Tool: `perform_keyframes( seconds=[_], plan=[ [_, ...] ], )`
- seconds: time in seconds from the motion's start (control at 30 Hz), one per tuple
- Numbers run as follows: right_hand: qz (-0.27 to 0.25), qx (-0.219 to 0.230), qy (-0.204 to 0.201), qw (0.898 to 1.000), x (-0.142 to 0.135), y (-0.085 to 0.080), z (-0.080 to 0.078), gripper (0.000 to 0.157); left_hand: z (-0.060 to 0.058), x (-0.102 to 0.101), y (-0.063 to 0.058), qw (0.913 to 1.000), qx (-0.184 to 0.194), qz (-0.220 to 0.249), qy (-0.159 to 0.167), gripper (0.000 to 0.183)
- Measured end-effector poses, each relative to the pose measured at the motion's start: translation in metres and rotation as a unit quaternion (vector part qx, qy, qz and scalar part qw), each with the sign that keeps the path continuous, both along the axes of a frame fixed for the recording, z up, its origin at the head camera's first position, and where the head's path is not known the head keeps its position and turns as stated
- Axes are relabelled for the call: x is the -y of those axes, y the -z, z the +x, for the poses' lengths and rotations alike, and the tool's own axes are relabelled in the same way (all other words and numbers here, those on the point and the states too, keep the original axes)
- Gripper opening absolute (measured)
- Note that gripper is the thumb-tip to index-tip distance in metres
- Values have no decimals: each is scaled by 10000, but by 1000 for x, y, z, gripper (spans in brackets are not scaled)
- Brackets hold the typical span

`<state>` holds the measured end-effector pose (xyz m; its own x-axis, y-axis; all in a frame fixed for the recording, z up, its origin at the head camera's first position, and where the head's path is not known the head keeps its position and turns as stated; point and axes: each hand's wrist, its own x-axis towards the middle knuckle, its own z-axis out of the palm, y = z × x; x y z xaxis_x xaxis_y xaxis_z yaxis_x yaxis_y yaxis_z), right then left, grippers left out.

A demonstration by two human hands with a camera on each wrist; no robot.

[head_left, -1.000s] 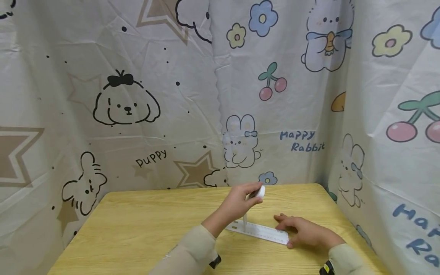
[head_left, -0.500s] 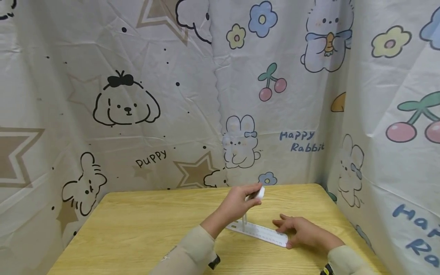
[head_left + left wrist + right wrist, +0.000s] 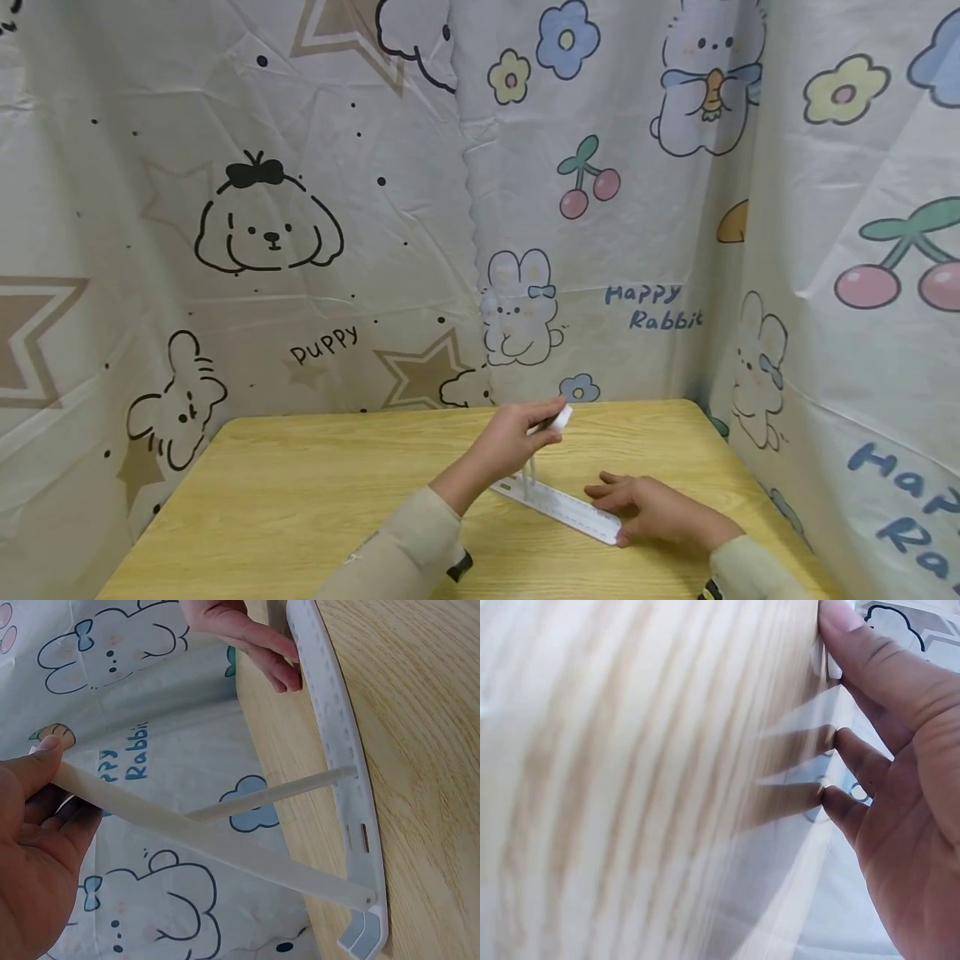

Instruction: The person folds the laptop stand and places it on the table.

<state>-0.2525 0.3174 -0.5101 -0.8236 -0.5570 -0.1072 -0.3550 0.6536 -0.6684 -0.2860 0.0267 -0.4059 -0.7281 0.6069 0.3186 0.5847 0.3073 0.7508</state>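
A white plastic folding stand has its long, flat base on the table. One arm, hinged near the base's end, is raised at a slant, and a thinner prop runs from it down to the base. My left hand pinches the free end of the raised arm between thumb and fingers. At the base's right end, my right hand holds it with the thumb on the near side and fingers on the far side. Those fingertips touch the tabletop in the right wrist view.
The wooden table has rounded far corners. A printed curtain with puppies, rabbits and flowers hangs behind it and along its sides. A dark wrist strap shows at the right sleeve.
The base has turned slightly, its right end swinging toward me. My right hand has moved a little with it; the left keeps its pinch on the arm. The whole view shifts slightly left.
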Motion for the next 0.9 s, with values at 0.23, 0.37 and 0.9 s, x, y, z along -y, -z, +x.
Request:
perform_keyframes(
  seconds=[0.23,0.37,0.9],
  plan=[
    [-47,-22,5,10000,4,2,1,51,1,3,4,9999,80,95,37,53],
    [15,-259,51,9996,9,2,8,51,1,7,5,9999,33,126,70,52],
    [-70,-471,-666,9966,13,6,10,43,0,16,5,9983,15,512,276,48]
  ],
)
